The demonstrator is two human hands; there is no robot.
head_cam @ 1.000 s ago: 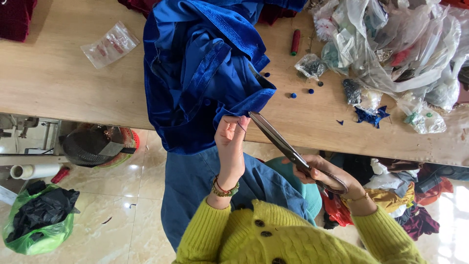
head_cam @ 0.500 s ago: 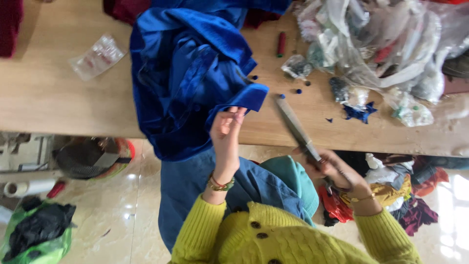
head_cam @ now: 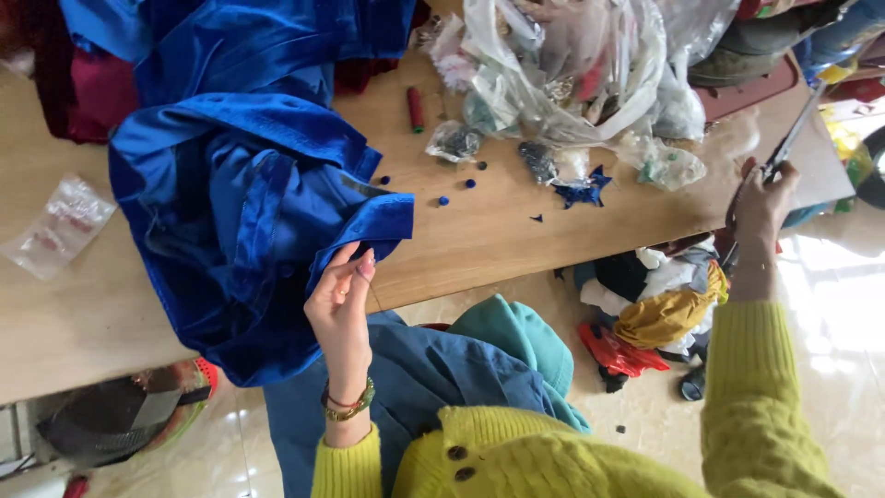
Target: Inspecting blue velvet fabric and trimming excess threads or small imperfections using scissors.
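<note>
A rumpled blue velvet garment [head_cam: 249, 203] lies on the wooden table [head_cam: 479, 240] and hangs over its near edge. My left hand [head_cam: 341, 304] pinches a folded corner of the garment at the table's edge, fingers together, a beaded bracelet on the wrist. My right hand [head_cam: 761, 198] is far out to the right, past the table's corner, gripping a long pair of scissors [head_cam: 788, 134] whose blades point up and away. Both arms wear yellow knit sleeves.
Several small blue buttons [head_cam: 456, 192], a blue fabric scrap [head_cam: 581, 191], a red thread spool [head_cam: 416, 108] and crumpled clear plastic bags [head_cam: 572, 65] lie on the table. A small clear packet [head_cam: 55, 226] sits left. Cloth scraps [head_cam: 659, 309] are heaped on the floor.
My right hand has swung the scissors away from the garment's corner, out to the right past the table. My left hand keeps its pinch on the blue velvet.
</note>
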